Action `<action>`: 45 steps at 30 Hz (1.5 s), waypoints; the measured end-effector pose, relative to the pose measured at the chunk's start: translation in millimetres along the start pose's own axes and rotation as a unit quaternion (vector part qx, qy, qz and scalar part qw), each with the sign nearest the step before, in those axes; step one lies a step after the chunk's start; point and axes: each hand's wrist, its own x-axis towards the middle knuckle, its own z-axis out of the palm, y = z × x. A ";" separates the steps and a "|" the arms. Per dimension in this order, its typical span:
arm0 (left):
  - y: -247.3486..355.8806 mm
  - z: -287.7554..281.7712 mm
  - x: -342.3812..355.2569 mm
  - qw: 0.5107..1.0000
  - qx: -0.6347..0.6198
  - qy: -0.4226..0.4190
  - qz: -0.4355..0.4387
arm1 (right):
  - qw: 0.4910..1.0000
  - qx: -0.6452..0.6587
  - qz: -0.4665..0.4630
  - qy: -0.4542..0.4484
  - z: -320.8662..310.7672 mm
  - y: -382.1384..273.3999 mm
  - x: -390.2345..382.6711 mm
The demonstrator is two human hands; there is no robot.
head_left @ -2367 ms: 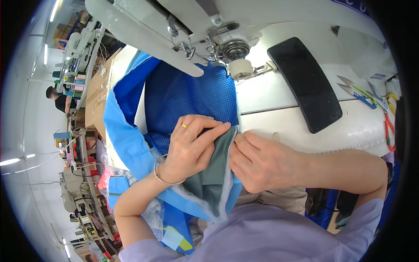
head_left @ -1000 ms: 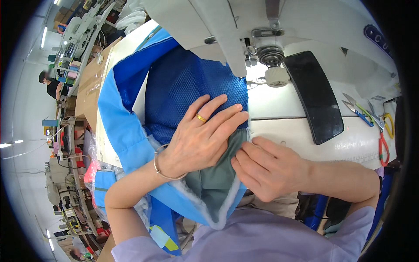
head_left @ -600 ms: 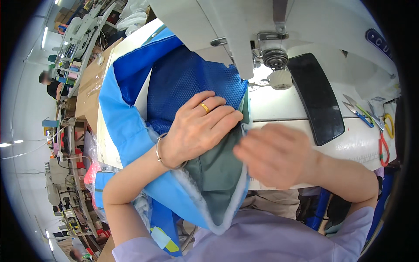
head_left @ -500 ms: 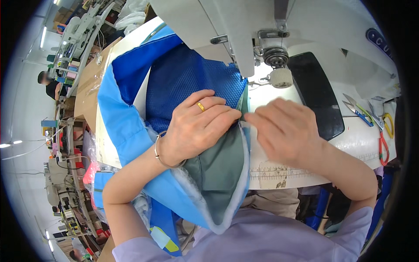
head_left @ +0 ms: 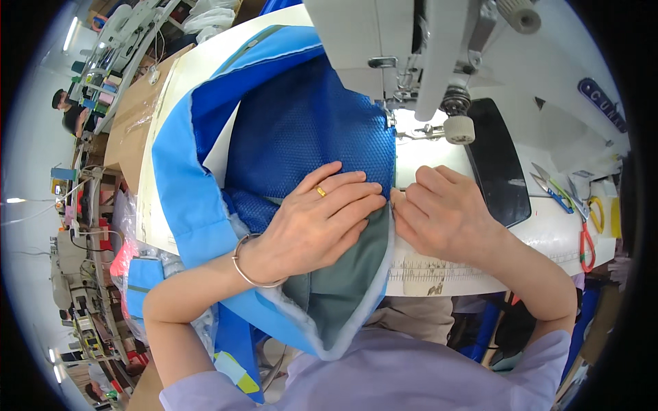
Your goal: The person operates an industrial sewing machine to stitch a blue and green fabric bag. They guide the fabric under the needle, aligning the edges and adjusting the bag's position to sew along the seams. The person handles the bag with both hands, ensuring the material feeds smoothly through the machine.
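Observation:
A piece of blue mesh fabric (head_left: 295, 130) lies under the sewing machine's presser foot (head_left: 391, 118), its right edge running toward me. Grey-green lining (head_left: 343, 281) and a light blue outer panel (head_left: 195, 198) with white padding along its edge join it in one sewn workpiece. My left hand (head_left: 329, 222), with a ring and a bangle, rests on the mesh and lining, fingers stretched out; its thumb is hidden. At the workpiece's right edge my right hand (head_left: 442, 212) is closed, thumb and forefinger pinching the fabric edge.
The sewing machine head (head_left: 384, 41) stands over the far side of the white table. Right of it lie a black panel (head_left: 504, 164), scissors with red handles (head_left: 587, 246) and small snips (head_left: 555, 188). A printed ruler strip (head_left: 439, 268) runs along the near edge. A person (head_left: 70, 113) is far left.
The right hand, blurred before, is now distinct and pinches the edge a little lower. The left hand has flattened out. More mesh edge shows between the hands and the presser foot.

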 end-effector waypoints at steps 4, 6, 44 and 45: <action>-4.3 0.8 0.6 0.999 0.028 0.014 0.029 | 1.000 -0.021 -0.013 -0.003 -0.2 0.3 0.7; -7.5 0.1 3.6 0.998 0.043 0.017 0.046 | 0.999 -0.027 -0.016 -0.003 -1.9 1.3 2.4; -95.7 -6.0 62.6 0.984 0.031 -0.004 0.173 | 1.000 0.005 -0.020 0.011 3.7 -5.2 -0.5; -96.4 -6.3 64.6 0.983 0.037 0.002 0.180 | 1.000 0.003 -0.020 0.019 5.5 -4.6 -0.7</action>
